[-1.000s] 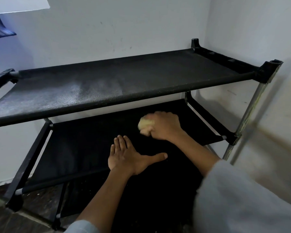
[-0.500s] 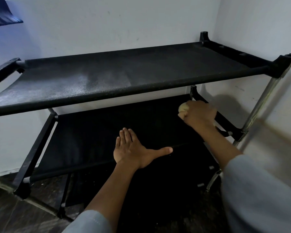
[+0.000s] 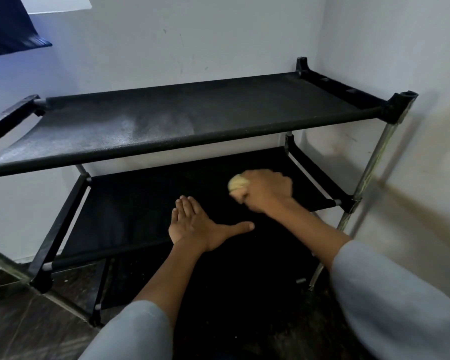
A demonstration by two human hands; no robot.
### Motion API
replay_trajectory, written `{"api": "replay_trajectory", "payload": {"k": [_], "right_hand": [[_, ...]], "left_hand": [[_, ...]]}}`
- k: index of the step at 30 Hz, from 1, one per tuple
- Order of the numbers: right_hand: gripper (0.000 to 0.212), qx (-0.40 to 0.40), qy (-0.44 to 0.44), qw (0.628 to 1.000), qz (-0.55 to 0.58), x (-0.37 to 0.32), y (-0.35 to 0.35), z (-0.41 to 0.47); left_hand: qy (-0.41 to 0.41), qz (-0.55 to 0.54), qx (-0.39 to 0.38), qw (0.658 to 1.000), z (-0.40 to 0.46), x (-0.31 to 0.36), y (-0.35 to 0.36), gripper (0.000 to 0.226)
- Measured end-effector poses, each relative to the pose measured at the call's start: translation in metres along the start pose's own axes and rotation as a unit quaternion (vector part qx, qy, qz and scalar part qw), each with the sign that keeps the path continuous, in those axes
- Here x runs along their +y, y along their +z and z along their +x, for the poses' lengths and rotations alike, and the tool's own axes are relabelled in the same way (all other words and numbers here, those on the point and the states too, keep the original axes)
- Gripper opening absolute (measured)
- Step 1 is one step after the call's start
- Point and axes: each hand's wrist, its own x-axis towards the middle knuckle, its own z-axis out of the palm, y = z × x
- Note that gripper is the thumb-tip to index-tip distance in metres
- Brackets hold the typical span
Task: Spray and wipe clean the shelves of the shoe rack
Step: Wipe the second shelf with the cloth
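A black fabric shoe rack (image 3: 390, 107) stands in a room corner, with a top shelf (image 3: 192, 126) that shows pale wet or dusty patches. My right hand (image 3: 266, 192) grips a balled yellow cloth (image 3: 237, 183) and holds it against the right part of the middle shelf (image 3: 140, 209). My left hand (image 3: 198, 226) lies flat on the front of that same shelf, fingers straight and thumb spread to the right. A lower shelf (image 3: 244, 281) lies dark beneath my arms.
White walls (image 3: 166, 48) close in behind and to the right of the rack. A metal upright (image 3: 369, 172) stands at the rack's front right corner. A dark blue cloth (image 3: 8, 27) hangs at the top left. The floor (image 3: 24, 328) is dark.
My right hand with the cloth swept right to the shelf's side bar, then came back left toward the middle. My left hand stayed flat on the shelf.
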Motion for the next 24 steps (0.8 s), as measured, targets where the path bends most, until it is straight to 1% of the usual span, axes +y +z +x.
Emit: {"api": "replay_trajectory", "payload": {"k": [4, 6, 8, 10, 11, 13, 14, 15, 16, 17, 19, 22, 24], "right_hand": [[0.038, 0.046, 0.154, 0.985, -0.063, 0.060, -0.008, 0.008], [0.036, 0.055, 0.188, 0.977, -0.087, 0.062, -0.005, 0.012], [0.039, 0.045, 0.201, 0.972, -0.114, 0.047, 0.001, 0.016], [0.044, 0.034, 0.179, 0.979, -0.087, 0.022, 0.007, 0.017], [0.046, 0.031, 0.139, 0.988, -0.056, 0.009, 0.010, 0.015], [0.049, 0.007, 0.009, 1.000, -0.003, -0.013, 0.017, 0.008], [0.052, -0.010, -0.059, 0.998, 0.011, -0.019, 0.018, 0.002], [0.056, -0.025, -0.110, 0.993, 0.024, -0.020, 0.016, -0.003], [0.060, -0.042, -0.137, 0.989, 0.040, -0.015, 0.012, -0.005], [0.062, -0.057, -0.143, 0.987, 0.054, -0.006, 0.007, -0.005], [0.064, -0.069, -0.112, 0.990, 0.043, 0.023, -0.001, 0.000], [0.062, -0.033, -0.026, 0.998, -0.041, 0.065, -0.004, 0.011], [0.056, -0.002, -0.005, 0.999, -0.047, 0.074, -0.001, 0.029]], "left_hand": [[0.000, -0.001, -0.003, 1.000, 0.004, -0.003, 0.001, 0.168], [0.002, 0.003, -0.001, 1.000, 0.006, -0.004, 0.002, 0.168], [0.001, 0.006, -0.001, 1.000, 0.006, -0.004, 0.003, 0.168], [0.001, 0.007, 0.000, 1.000, 0.006, -0.004, 0.003, 0.167], [0.001, 0.006, 0.000, 1.000, 0.005, -0.003, 0.003, 0.167], [0.001, 0.001, -0.007, 1.000, 0.004, -0.002, 0.001, 0.169], [0.003, -0.001, -0.011, 1.000, 0.004, -0.001, 0.000, 0.170], [0.003, -0.003, -0.013, 1.000, 0.003, -0.001, -0.001, 0.169], [0.002, -0.004, -0.011, 1.000, 0.003, 0.000, 0.000, 0.167], [0.001, -0.004, -0.008, 1.000, 0.002, -0.001, 0.000, 0.164], [0.001, -0.004, -0.006, 1.000, 0.004, -0.002, 0.001, 0.164], [0.008, -0.008, -0.021, 1.000, 0.011, -0.006, 0.001, 0.166], [0.008, -0.012, -0.026, 1.000, 0.014, -0.007, 0.002, 0.167]]}}
